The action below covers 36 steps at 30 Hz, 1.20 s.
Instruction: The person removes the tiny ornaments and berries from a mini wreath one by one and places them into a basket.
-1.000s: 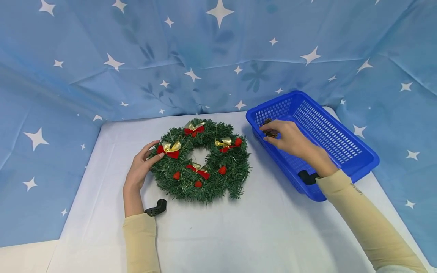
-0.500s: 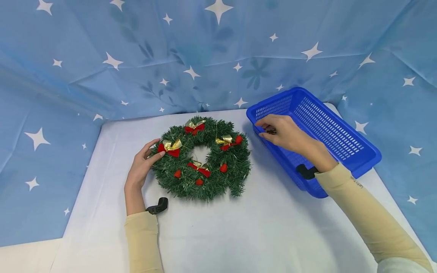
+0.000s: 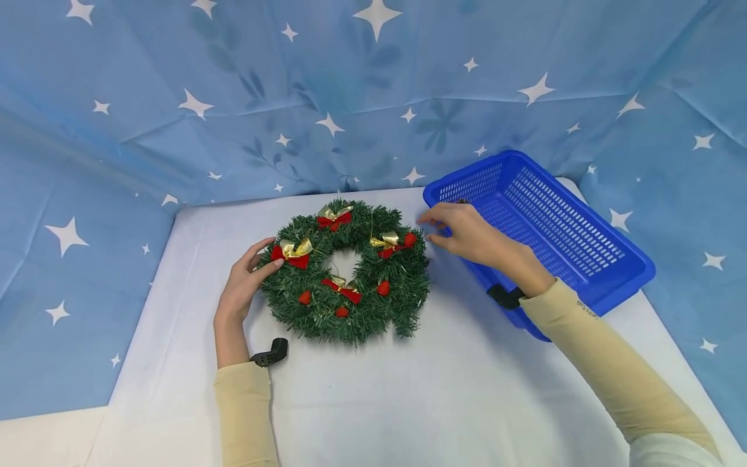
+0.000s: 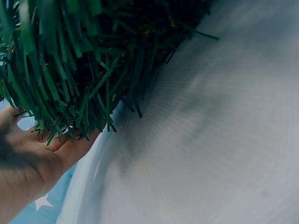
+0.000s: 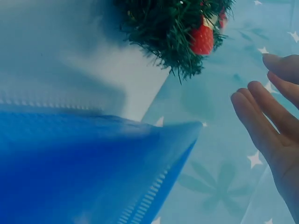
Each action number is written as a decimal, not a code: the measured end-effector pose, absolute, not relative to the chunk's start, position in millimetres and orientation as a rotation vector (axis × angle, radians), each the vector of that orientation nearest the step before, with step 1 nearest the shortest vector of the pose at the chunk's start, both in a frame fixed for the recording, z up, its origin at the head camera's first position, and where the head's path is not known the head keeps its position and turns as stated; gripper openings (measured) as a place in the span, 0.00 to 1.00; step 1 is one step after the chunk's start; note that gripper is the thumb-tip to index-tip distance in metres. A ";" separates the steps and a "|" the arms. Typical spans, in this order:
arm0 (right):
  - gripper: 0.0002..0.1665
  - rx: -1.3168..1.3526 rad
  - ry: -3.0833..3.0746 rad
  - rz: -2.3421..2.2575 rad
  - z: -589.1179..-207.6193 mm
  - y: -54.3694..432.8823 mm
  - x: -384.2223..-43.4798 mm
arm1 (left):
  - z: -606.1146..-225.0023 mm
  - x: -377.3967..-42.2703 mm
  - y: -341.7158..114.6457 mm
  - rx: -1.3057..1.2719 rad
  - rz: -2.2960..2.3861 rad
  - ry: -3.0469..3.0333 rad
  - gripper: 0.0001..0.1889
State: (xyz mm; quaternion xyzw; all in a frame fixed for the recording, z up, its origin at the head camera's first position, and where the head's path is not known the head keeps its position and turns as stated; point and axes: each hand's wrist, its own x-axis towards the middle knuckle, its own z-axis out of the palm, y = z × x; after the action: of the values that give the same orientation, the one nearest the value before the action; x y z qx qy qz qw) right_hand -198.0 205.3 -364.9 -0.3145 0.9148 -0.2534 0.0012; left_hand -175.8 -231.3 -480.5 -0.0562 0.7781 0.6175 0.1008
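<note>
A green Christmas wreath (image 3: 403,285) lies on the white table, dressed with red and gold bows (image 3: 292,253) and small red berries. My left hand (image 3: 240,285) grips its left edge, thumb on top near a bow and fingers against the outer side; the left wrist view shows that hand (image 4: 42,158) at the needles. My right hand (image 3: 469,237) is over the near left rim of the blue basket (image 3: 583,227), fingertips towards the wreath. In the right wrist view its fingers (image 5: 261,119) are extended with nothing between them. A brown pine cone (image 3: 463,201) shows partly behind that hand.
The basket stands at the right, its upper left corner close to the star-patterned blue backdrop (image 3: 327,65). White tablecloth (image 3: 379,402) stretches in front of the wreath. A black wrist camera (image 3: 271,353) sits on the left wrist.
My right hand has moved left, out of the basket towards the wreath, and come away from the brown pine cone at its fingers. The left hand keeps its place on the wreath.
</note>
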 end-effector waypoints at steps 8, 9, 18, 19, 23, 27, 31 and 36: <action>0.17 -1.008 2.828 -0.776 -378.0 192.3 -199.3 | -476.6 -174.1 -229.3 -0.176 1.813 2.295 0.37; 0.17 -1.021 2.824 -0.777 -379.3 190.5 -199.3 | -476.5 -174.1 -229.5 -0.177 1.813 2.294 0.37; 0.17 -1.094 2.812 -0.747 -392.8 179.4 -203.6 | -481.1 -176.0 -232.6 -0.184 1.814 2.283 0.37; 0.17 -1.097 2.816 -0.739 -393.7 178.4 -204.1 | -481.0 -175.9 -232.8 -0.182 1.817 2.282 0.37; 0.17 -1.093 2.834 -0.710 -396.0 175.8 -205.9 | -481.2 -176.0 -233.0 -0.180 1.826 2.281 0.37; 0.17 -1.080 2.844 -0.685 -399.1 175.4 -208.5 | -480.5 -176.0 -233.3 -0.182 1.828 2.284 0.36; 0.17 -1.066 2.846 -0.687 -401.4 175.8 -210.3 | -481.1 -175.9 -233.8 -0.180 1.820 2.291 0.36; 0.15 -1.066 2.852 -0.700 -404.2 175.9 -212.2 | -481.0 -175.7 -233.6 -0.179 1.809 2.297 0.36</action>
State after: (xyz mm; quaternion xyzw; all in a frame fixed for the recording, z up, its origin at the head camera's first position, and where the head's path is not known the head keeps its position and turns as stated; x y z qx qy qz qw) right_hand -212.2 175.9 -404.2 -0.3411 0.9129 -0.2241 0.0085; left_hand -175.7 -233.6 -481.0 -0.0608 0.7798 0.6140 0.1061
